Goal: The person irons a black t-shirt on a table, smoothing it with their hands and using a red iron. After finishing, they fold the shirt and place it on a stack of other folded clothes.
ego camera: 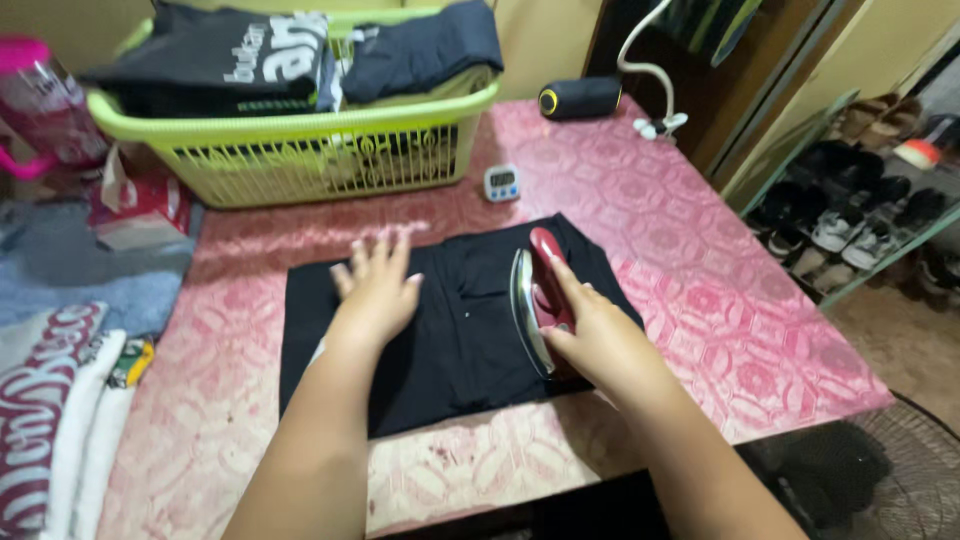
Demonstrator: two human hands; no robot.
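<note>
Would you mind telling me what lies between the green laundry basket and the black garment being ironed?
In the head view, only bare pink tablecloth separates the basket from the black garment; the small timer sits off to the right.

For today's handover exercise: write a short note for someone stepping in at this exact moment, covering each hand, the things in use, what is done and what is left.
Left hand: flat on the black garment, fingers spread.
Right hand: gripping the red iron, which rests on the garment's right half.
Garment: folded, on the pink table. Green basket of folded clothes behind it.
Done: garment laid flat.
Left: cannot tell how much is pressed.
</note>
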